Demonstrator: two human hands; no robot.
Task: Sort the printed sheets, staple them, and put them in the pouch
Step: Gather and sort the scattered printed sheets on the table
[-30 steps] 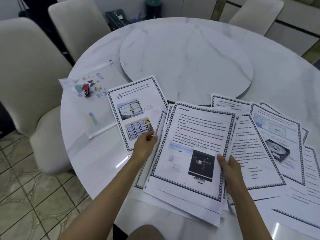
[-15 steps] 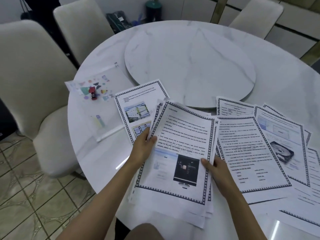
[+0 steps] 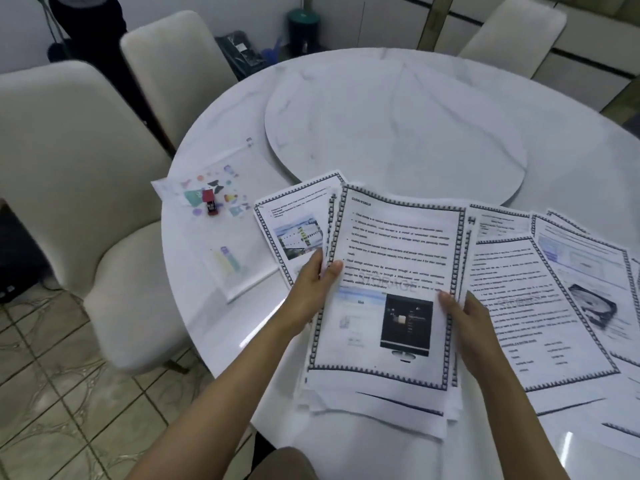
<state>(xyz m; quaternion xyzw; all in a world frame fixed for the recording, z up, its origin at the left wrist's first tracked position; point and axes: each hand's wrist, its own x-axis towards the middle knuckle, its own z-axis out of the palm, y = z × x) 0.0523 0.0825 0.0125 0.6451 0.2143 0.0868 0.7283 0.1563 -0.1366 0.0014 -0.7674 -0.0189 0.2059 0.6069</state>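
Note:
A stack of printed sheets (image 3: 388,271) with black patterned borders lies at the near edge of the round marble table (image 3: 571,174). My left hand (image 3: 317,285) grips the stack's left edge, thumb on top. My right hand (image 3: 467,315) holds its right edge. One loose sheet (image 3: 294,223) with pictures lies to the left, partly under the stack. More loose sheets (image 3: 540,306) fan out on the right. A clear pouch (image 3: 221,233) with coloured prints lies flat at the table's left, and a small red stapler (image 3: 210,201) stands on it.
A raised round turntable (image 3: 394,133) fills the table's centre. Cream padded chairs (image 3: 69,188) stand on the left and at the far side. The floor on the near left is tiled.
Both hands have drawn the fanned sheets together into a squarer stack, and the stack has shifted left, covering more of the picture sheet. The view has moved.

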